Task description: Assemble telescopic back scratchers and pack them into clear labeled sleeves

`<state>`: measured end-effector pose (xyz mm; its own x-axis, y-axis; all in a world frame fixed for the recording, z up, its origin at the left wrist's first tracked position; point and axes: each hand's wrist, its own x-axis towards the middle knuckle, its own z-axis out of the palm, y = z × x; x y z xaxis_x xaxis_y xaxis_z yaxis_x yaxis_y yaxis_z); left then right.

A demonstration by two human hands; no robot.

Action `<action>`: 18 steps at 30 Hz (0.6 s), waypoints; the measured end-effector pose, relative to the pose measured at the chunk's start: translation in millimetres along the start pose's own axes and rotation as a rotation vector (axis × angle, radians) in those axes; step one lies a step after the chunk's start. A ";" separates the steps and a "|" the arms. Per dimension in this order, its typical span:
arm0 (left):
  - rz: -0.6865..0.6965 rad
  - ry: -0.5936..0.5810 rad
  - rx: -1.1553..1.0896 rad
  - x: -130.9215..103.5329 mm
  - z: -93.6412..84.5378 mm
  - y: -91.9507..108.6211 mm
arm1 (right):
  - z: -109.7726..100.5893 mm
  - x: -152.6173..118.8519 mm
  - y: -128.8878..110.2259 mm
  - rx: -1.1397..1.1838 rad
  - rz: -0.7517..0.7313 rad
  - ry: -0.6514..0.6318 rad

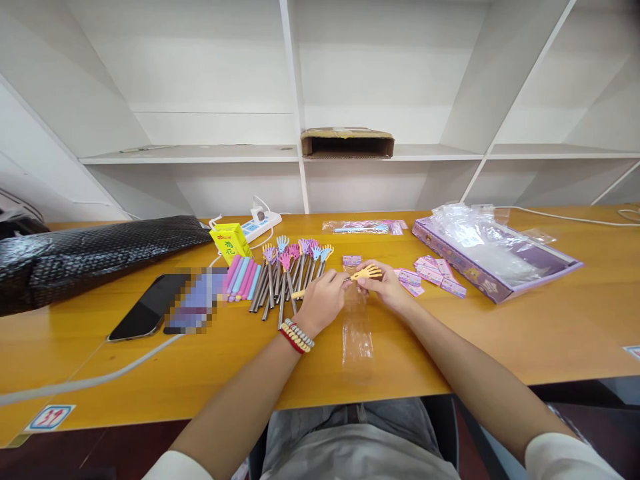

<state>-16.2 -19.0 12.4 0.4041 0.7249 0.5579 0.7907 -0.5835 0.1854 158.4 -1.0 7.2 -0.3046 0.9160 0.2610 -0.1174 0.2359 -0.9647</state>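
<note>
My left hand (323, 301) is closed around the shaft of a yellow back scratcher (367, 273), whose handle end sticks out to the left. The fingers of my right hand (387, 287) pinch it by its hand-shaped head. Beneath both hands a clear plastic sleeve (357, 337) lies flat on the table. Left of my left hand is a pile of metal rods with coloured hand-shaped heads (295, 267). Beside these lie pink, blue and purple handle grips (243, 279). Small purple printed cards (433, 272) are scattered right of my right hand, and a single card (352, 260) sits just beyond.
A purple box tray (493, 290) holds clear bags (480, 233) at right. A bagged back scratcher (365, 228) lies behind. Left are a yellow carton (230, 241), power strip (261, 225), two phones (150, 303) and a black wrapped bundle (100, 253). A cardboard box (347, 133) rests on the shelf.
</note>
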 end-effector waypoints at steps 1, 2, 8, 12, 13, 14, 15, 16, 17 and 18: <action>-0.014 0.006 -0.037 -0.3 -0.4 2.6 | 1.3 -0.2 1.5 0.012 -0.007 -0.011; -0.018 0.009 -0.070 -0.6 -0.9 5.1 | 2.8 -0.2 3.3 0.009 -0.015 -0.016; 0.013 -0.005 -0.051 -0.6 -5.0 10.9 | 10.0 0.6 8.7 -0.074 -0.045 0.041; 0.018 -0.028 -0.004 0.3 -6.0 10.6 | 7.4 0.7 3.4 -0.112 -0.064 0.059; 0.012 -0.032 0.004 0.5 -6.2 10.9 | 7.2 0.7 2.4 -0.114 -0.057 0.059; 0.005 -0.034 0.011 0.8 -6.3 11.3 | 7.5 0.8 1.8 -0.110 -0.049 0.058; 0.001 -0.035 0.016 1.0 -6.5 11.6 | 8.1 1.0 1.6 -0.103 -0.042 0.059; 0.000 -0.037 0.020 1.4 -6.9 11.7 | 8.8 1.4 1.8 -0.091 -0.038 0.060; 0.000 -0.037 0.022 1.8 -7.4 11.4 | 9.1 2.0 2.2 -0.077 -0.033 0.060; 0.001 -0.037 0.021 2.3 -8.1 10.4 | 8.6 2.9 2.6 -0.061 -0.031 0.066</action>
<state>-10.8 -26.4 22.2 0.4213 0.7376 0.5277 0.7997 -0.5766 0.1674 149.1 -0.6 5.8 -0.2389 0.9269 0.2894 -0.0677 0.2814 -0.9572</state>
